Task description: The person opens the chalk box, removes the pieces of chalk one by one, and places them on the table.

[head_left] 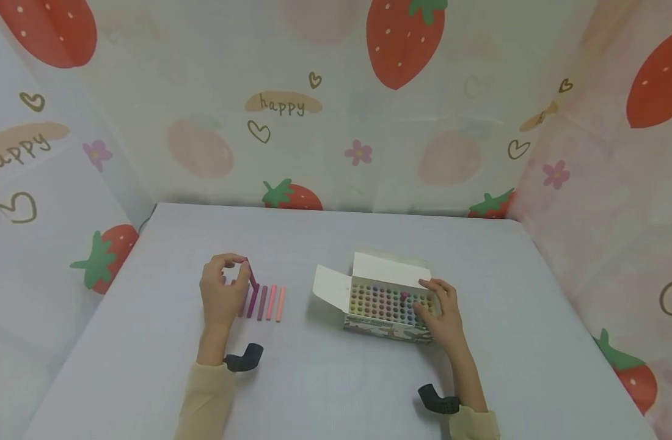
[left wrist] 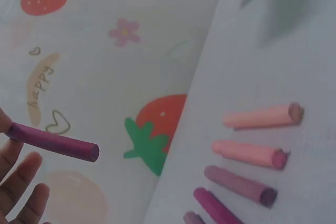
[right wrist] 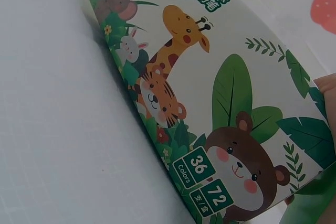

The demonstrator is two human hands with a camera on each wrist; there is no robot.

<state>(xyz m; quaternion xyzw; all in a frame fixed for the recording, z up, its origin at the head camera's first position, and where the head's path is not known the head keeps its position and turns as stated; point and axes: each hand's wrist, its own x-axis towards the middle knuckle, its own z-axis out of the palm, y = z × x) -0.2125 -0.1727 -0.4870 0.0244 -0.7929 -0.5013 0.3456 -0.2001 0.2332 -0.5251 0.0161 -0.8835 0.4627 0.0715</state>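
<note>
My left hand (head_left: 220, 296) pinches one end of a purple chalk stick (left wrist: 58, 142) between thumb and fingertips, above a row of chalk. In that row lie a pale pink chalk (head_left: 281, 304), a pink one, a mauve one (left wrist: 239, 184) and another purple one (left wrist: 215, 205); more are partly hidden by the hand. My right hand (head_left: 446, 311) holds the right end of an open chalk box (head_left: 388, 329), thumb over the near part and fingers toward the back. Many coloured chalk ends fill the box, and a magenta chalk (head_left: 404, 296) stands higher than its neighbours.
The box's white lid flap (head_left: 391, 269) stands up at the back, and a side flap (head_left: 332, 288) sticks out leftward. A white table (head_left: 314, 379) lies beneath everything. Strawberry-printed cloth (head_left: 325, 153) hangs behind and along both sides. Each wrist wears a black mount (head_left: 245, 358).
</note>
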